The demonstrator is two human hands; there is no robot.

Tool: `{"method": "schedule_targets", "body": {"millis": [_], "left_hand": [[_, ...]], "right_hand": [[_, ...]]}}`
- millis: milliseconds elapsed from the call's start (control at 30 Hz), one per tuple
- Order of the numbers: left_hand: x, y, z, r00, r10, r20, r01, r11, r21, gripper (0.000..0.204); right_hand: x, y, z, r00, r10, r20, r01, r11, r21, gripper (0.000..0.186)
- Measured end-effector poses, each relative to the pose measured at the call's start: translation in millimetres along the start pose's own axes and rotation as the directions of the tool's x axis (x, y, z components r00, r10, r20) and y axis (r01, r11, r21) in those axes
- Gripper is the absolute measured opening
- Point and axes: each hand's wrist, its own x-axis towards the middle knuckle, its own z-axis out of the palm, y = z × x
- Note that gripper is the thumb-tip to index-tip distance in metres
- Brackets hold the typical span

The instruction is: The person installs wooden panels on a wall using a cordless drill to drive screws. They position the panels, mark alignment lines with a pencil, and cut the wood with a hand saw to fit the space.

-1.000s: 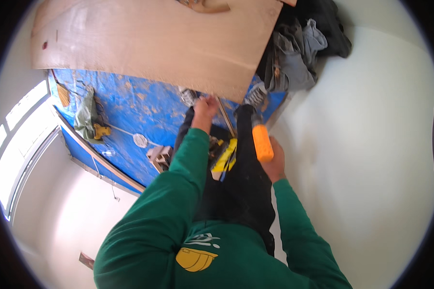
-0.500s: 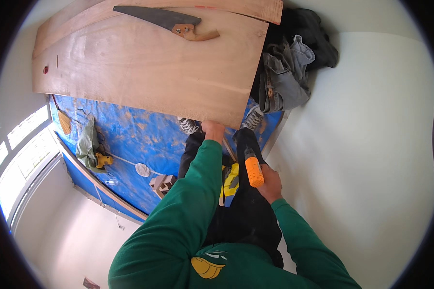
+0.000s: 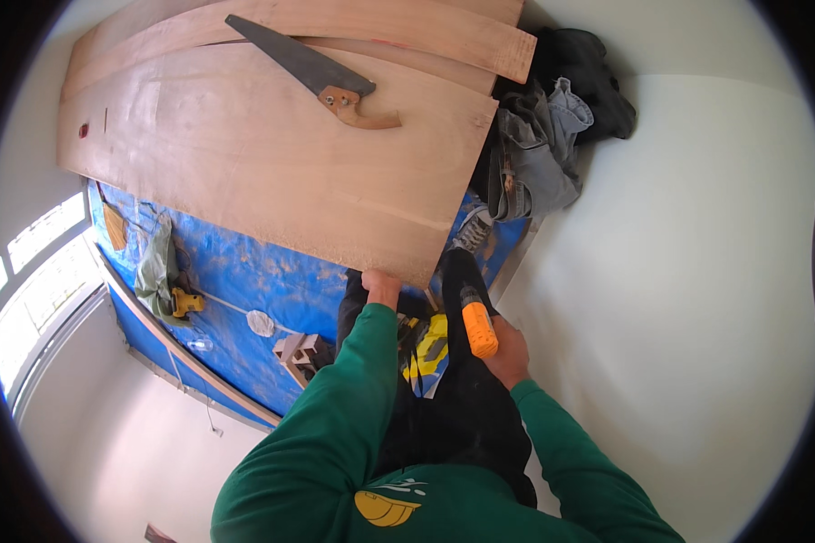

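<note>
A large plywood sheet (image 3: 272, 163) stretches across the upper half of the view. My left hand (image 3: 382, 288) is closed over its near edge, close to the near right corner; the fingertips are partly hidden. On top of the sheet lies a handsaw (image 3: 308, 68), with a dark blade and a wooden handle. Beside my right thigh, my right hand (image 3: 507, 351) grips an orange cordless drill (image 3: 480, 329), its dark nose pointing away from me. Below my left hand, between my legs, is a yellow and black item (image 3: 427, 347) whose kind I cannot make out.
Blue sheeting (image 3: 235, 253) covers the floor. On it lie a yellow power tool (image 3: 186, 302) beside a green cloth (image 3: 158, 271), and bricks (image 3: 301, 351). Grey clothing (image 3: 539, 163) is heaped right of the plywood. A white wall (image 3: 679, 271) rises on the right.
The plywood's near right corner has come toward me with my left hand, baring more of the boards behind it. The handsaw has shifted and turned with the sheet. My right hand keeps the drill.
</note>
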Motion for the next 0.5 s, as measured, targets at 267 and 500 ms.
{"method": "schedule_targets", "body": {"millis": [267, 500], "left_hand": [[-29, -10, 33, 0.976, 0.03, -0.216, -0.068, 0.983, -0.171, 0.06], [-13, 16, 10, 0.968, -0.074, -0.239, -0.017, 0.933, -0.359, 0.044]], "right_hand": [[-2, -3, 6, 0.998, -0.045, -0.032, 0.05, 0.976, 0.21, 0.023], [8, -12, -4, 0.987, -0.164, 0.003, 0.164, 0.987, -0.004, 0.023]]}}
